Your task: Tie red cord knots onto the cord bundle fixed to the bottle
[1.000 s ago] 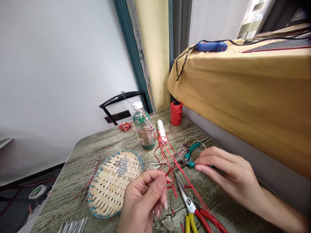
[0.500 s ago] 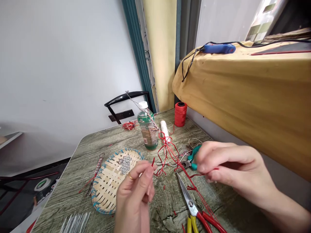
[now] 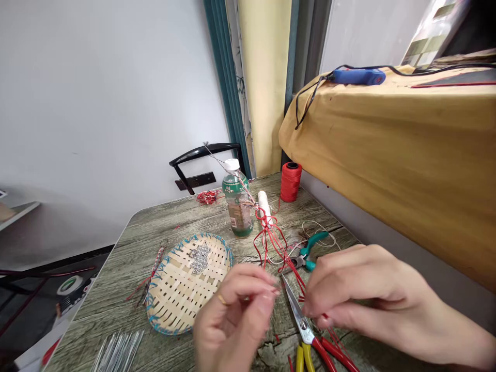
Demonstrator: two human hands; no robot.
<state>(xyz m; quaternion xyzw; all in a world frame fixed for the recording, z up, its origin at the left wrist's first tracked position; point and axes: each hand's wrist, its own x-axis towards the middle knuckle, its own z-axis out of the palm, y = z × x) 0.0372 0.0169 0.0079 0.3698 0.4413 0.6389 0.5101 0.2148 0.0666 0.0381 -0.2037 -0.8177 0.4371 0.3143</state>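
Observation:
Red cords (image 3: pixel 276 240) run from a knotted loop beside the bottle (image 3: pixel 237 206) down toward my hands. My left hand (image 3: pixel 240 315), slightly blurred, is closed in a pinch on a thin red cord, mostly hidden by the fingers. To its right, my right hand (image 3: pixel 360 299) pinches another red cord, whose end peeks out under the fingertips. Between the hands lie scissors (image 3: pixel 304 328) with red handles, blades pointing away from me. Teal-handled pliers (image 3: pixel 310 253) rest just beyond my right hand.
A woven bamboo tray (image 3: pixel 174 294) with small silvery beads sits at left. Metal rods (image 3: pixel 118 351) lie at the front left. A red thread spool (image 3: pixel 290 182) and a white spool (image 3: pixel 264 206) are at the back. Yellow handles (image 3: pixel 304 356) lie by the scissors.
My left hand has moved right, and my right hand has come slightly lower and inward, so they are closer together. More of the pliers shows. The view has shifted slightly.

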